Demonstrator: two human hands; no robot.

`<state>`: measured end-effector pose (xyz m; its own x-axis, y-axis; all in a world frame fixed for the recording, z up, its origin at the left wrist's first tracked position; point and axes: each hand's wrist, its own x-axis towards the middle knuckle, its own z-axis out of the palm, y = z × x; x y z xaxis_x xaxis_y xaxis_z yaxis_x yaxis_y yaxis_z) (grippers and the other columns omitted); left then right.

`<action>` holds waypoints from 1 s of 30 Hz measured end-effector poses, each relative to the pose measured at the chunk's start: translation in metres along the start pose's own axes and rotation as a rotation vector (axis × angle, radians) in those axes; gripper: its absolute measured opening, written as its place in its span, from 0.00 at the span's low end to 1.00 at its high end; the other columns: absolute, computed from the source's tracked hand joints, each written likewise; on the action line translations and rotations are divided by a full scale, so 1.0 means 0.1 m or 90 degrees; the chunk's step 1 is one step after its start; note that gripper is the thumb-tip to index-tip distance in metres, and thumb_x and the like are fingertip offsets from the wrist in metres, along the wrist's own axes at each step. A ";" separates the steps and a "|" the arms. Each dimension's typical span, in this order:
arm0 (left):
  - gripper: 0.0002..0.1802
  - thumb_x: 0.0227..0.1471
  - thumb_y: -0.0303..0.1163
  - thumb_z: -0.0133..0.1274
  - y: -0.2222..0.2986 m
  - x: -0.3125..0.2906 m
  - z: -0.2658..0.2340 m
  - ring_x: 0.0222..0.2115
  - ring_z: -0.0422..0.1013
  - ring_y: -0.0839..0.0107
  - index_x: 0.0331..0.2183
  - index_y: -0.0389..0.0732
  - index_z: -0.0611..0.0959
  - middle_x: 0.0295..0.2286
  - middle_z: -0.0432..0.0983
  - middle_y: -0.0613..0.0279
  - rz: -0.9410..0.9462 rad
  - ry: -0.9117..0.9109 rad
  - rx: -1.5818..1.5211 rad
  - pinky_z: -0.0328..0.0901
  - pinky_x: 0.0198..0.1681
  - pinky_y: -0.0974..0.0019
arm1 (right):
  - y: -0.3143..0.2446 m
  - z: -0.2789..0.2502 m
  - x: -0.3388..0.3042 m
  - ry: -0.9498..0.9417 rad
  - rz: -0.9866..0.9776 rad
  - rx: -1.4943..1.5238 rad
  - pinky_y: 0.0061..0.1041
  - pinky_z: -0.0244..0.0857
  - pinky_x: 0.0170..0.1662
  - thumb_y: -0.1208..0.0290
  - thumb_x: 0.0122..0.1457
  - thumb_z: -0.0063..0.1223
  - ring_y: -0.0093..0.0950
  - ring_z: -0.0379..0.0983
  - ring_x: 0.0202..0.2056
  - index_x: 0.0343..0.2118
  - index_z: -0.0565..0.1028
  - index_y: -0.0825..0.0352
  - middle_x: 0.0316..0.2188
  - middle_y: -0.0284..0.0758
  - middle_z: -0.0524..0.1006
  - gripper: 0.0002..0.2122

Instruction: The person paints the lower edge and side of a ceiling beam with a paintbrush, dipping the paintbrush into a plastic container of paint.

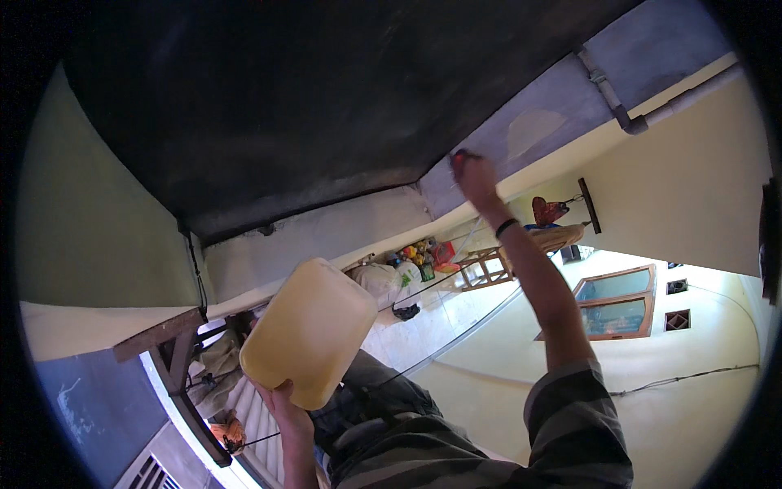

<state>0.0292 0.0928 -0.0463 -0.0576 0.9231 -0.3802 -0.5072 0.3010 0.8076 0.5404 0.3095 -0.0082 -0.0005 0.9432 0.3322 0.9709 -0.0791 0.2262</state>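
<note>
My left hand (278,399) grips the lower edge of a pale yellow plastic container (314,330), which is tilted in front of my body. What is inside the container does not show. High up, my right hand (479,181) is closed around a small red-and-dark handled tool (460,158); its kind is too blurred to tell. The tool is at a purple-grey painted band (562,110), close to where that band meets a large dark surface (309,106). A lighter patch (533,130) marks the band beside my hand.
A grey pipe (619,106) bends along the band at the upper right. White bags (379,285) and colourful items lie on the floor below, near a wooden rack (486,269). Cloths hang at the left by a dark bracket (175,359). A thin cord crosses the view.
</note>
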 end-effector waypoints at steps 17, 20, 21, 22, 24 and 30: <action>0.37 0.46 0.38 0.53 0.20 -0.03 -0.23 0.52 0.66 0.63 0.58 0.41 0.62 0.50 0.67 0.58 -0.088 0.038 -0.071 0.61 0.56 0.56 | 0.07 -0.32 0.13 -0.057 -0.272 -0.361 0.34 0.72 0.28 0.65 0.53 0.53 0.33 0.78 0.28 0.29 0.78 0.62 0.24 0.34 0.78 0.07; 0.36 0.46 0.39 0.55 0.10 -0.08 -0.40 0.51 0.67 0.62 0.56 0.41 0.64 0.49 0.68 0.58 -0.109 0.065 -0.097 0.63 0.54 0.57 | -0.20 0.25 -0.16 -0.106 -0.329 -0.316 0.32 0.71 0.27 0.68 0.52 0.52 0.29 0.78 0.27 0.26 0.76 0.60 0.25 0.33 0.77 0.04; 0.35 0.47 0.39 0.54 0.18 -0.12 -0.34 0.51 0.68 0.62 0.56 0.40 0.66 0.48 0.69 0.58 -0.097 0.083 -0.097 0.64 0.53 0.58 | -0.24 0.39 -0.19 -0.107 -0.328 -0.319 0.32 0.71 0.27 0.68 0.52 0.52 0.29 0.78 0.27 0.26 0.76 0.60 0.25 0.33 0.77 0.04; 0.33 0.48 0.39 0.54 0.22 -0.14 -0.30 0.50 0.68 0.62 0.55 0.39 0.67 0.48 0.69 0.59 -0.086 0.102 -0.098 0.65 0.52 0.58 | -0.28 0.48 -0.22 -0.065 -0.262 -0.206 0.34 0.72 0.27 0.68 0.53 0.52 0.32 0.78 0.26 0.26 0.76 0.60 0.24 0.35 0.77 0.05; 0.30 0.51 0.37 0.51 0.13 -0.12 -0.43 0.50 0.68 0.63 0.54 0.37 0.68 0.47 0.70 0.59 -0.053 0.030 0.013 0.65 0.50 0.58 | -0.12 0.48 -0.18 -0.021 -0.191 -0.106 0.36 0.72 0.28 0.67 0.55 0.51 0.35 0.78 0.26 0.26 0.76 0.61 0.23 0.37 0.77 0.05; 0.35 0.52 0.45 0.50 0.17 -0.12 -0.64 0.54 0.65 0.60 0.59 0.42 0.64 0.51 0.67 0.57 -0.110 0.028 -0.052 0.61 0.55 0.54 | 0.57 -0.88 0.47 0.153 0.107 0.052 0.43 0.71 0.30 0.60 0.62 0.50 0.47 0.77 0.26 0.25 0.77 0.67 0.22 0.47 0.78 0.16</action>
<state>-0.0343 0.0719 -0.0569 -0.0005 0.8476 -0.5307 -0.5814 0.4315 0.6898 0.5742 0.3212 0.1011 0.1151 0.8147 0.5683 0.9781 -0.1928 0.0783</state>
